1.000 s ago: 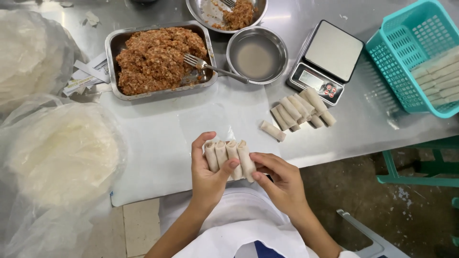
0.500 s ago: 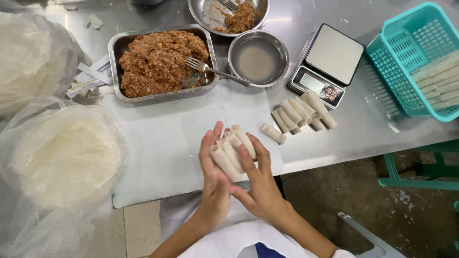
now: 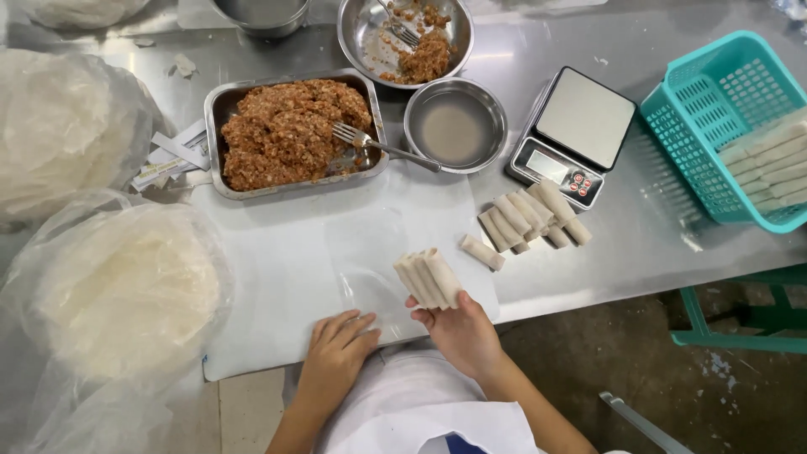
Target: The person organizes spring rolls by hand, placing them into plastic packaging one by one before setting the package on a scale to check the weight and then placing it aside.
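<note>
Right hand [image 3: 461, 329] clamps four pale rolled spring rolls [image 3: 429, 279], left hand [image 3: 336, 353] flat, empty on desk [image 3: 588, 252]; grip evenly, avoid crushing.

This is a food-preparation kitchen, seemingly a small commercial one: the work surface is a stainless-steel table [image 3: 639, 244] with a white cutting sheet [image 3: 277, 277] laid over it. In the upper middle of the frame sits a metal tray of minced filling [image 3: 290, 134] with a fork [image 3: 378, 145], beside steel bowls [image 3: 455, 124] and a digital kitchen scale [image 3: 573, 134]. Bagged stacks of thin wrappers [image 3: 118, 290] fill the left side, and a teal plastic basket [image 3: 714, 109] at the right holds finished spring rolls [image 3: 769, 164], with more rolls [image 3: 530, 217] piled mid-table
</note>
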